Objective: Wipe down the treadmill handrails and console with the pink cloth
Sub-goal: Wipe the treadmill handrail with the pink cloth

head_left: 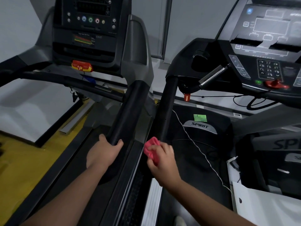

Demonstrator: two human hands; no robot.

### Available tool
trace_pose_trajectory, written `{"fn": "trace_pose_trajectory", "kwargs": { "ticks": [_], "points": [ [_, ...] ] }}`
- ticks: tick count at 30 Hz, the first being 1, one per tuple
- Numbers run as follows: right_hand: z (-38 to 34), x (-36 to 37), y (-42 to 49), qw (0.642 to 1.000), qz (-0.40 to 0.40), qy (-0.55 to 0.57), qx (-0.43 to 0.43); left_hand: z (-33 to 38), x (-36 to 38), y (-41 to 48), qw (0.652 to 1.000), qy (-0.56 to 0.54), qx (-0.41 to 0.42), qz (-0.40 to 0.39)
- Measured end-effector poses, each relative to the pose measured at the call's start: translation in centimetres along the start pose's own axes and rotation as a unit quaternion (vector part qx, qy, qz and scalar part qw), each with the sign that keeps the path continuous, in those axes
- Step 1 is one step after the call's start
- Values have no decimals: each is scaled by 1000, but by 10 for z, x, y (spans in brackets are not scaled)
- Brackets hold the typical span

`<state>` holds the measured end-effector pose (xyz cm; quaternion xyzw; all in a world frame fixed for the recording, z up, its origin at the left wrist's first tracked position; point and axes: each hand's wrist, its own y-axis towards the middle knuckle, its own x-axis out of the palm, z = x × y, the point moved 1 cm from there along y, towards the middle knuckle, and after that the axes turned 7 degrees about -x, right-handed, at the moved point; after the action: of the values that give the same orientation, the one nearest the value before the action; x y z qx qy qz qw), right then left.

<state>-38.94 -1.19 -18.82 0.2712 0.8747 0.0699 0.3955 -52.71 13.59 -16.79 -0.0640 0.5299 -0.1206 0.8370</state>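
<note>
The right hand [162,159] grips the pink cloth [150,148], fingers curled round it so that it is bunched into a wad showing above and to the left of the knuckles. The cloth sits at the near, lower end of a black padded handrail [164,111], which rises away from the hand toward the right-hand console [268,30]. Whether cloth and rail actually touch cannot be told.

Just to the left of it, the left hand [102,152] holds the near end of the neighbouring handrail [128,108], thumb on the rail's left side and fingers wrapped over to its right. That rail runs up and away to the left-hand console [86,30], which has a row of round buttons, with a red and yellow safety key [82,66] below it.

To the right of the right hand, a thin white cord [195,144] trails across a black motor cover [200,127] marked SPIRIT, with a green sticker [200,118] just beyond the lettering. Farther off, a red knob [276,84] sits on the lower edge of the right-hand console. Well to the left of the left hand lies a yellow floor [24,160].
</note>
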Motion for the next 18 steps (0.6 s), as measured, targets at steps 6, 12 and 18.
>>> {"fn": "trace_pose_trajectory", "kwargs": {
  "ticks": [6,12,18],
  "points": [
    [20,-11,22,970,118,133,163,1,-1,-4,1000,1,-3,2],
    [9,-4,6,899,114,263,332,2,-1,-4,1000,7,-4,4],
    [3,-7,20,956,100,180,209,1,-1,-5,1000,11,-8,7]
  ]
}}
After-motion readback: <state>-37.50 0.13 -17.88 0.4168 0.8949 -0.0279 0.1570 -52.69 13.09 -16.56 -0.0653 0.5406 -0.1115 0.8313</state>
